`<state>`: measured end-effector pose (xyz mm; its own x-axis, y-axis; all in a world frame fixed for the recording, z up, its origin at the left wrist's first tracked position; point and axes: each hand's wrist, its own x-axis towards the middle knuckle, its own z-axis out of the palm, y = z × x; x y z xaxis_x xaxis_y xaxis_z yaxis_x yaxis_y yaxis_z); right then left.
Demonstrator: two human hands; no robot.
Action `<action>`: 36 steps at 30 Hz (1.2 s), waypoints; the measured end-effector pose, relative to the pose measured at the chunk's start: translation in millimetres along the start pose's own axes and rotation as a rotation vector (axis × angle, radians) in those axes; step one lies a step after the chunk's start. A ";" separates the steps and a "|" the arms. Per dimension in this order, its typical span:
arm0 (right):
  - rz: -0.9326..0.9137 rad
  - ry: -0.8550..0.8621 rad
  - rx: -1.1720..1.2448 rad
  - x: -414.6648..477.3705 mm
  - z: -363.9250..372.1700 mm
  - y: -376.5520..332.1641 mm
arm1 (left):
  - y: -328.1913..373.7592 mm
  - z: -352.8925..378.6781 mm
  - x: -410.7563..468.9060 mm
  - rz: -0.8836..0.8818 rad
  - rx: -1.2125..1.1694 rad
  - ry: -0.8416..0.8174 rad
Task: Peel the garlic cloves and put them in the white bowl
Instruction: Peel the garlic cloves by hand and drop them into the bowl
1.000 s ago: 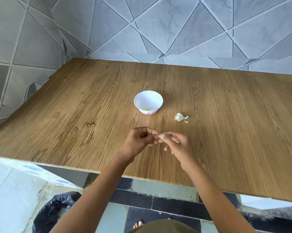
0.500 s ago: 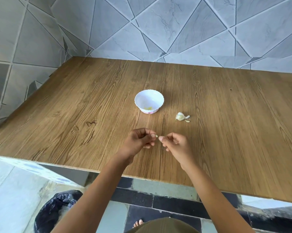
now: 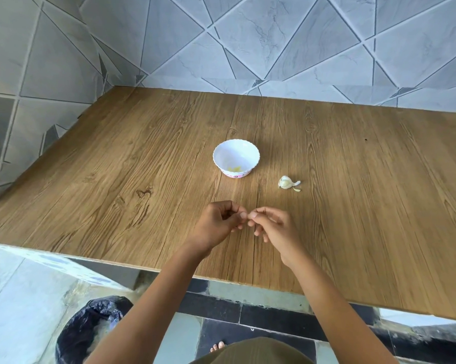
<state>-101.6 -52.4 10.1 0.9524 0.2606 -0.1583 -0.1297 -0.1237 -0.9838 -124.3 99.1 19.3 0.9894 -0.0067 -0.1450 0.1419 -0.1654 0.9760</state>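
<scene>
Nearest you, below the table edge, a bin lined with a black bag (image 3: 90,329) stands on the floor at your left, and your toes (image 3: 217,346) show on the dark tiles. Both forearms reach over the front edge of the wooden table (image 3: 116,179).

Your left hand (image 3: 217,224) and right hand (image 3: 275,228) meet over the tabletop. The fingers of both are curled, and their thumb and forefinger tips are brought together. Where the tips touch, both hands pinch a small pale piece (image 3: 248,216), too small to tell whether it is clove or skin.

Beyond your right hand and a little to its right, the unpeeled garlic (image 3: 286,182) lies on the wood, well clear of your fingers. A loose scrap of peel (image 3: 297,189) lies just beside it.

Farther on, left of the garlic, the white bowl (image 3: 248,151) stands upright, almost straight ahead of your joined fingertips and apart from both hands. A few yellowish bits (image 3: 233,168) lie in its bottom. Behind the table rises the grey tiled wall (image 3: 274,35).
</scene>
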 end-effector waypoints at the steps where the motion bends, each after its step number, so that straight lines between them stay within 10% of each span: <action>1: 0.048 -0.006 0.040 1.2 0.3 -0.2 | -0.5 0.3 0.3 0.015 0.004 -0.010; 7: 0.192 0.004 0.181 3.2 1.8 -1.1 | -5.5 -5.6 2.6 0.006 -0.053 0.033; 15: -0.456 0.261 -0.670 0.7 5.9 30.2 | -11.8 -48.4 48.0 0.045 0.573 0.418; 36: -0.139 0.347 -0.789 5.1 13.4 19.8 | -23.1 -57.0 12.6 0.211 0.499 0.259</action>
<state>-103.0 -40.7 -11.3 0.9923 0.0321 0.1197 0.1007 -0.7727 -0.6267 -113.4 159.0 4.2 0.9788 0.1401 0.1495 -0.0283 -0.6303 0.7758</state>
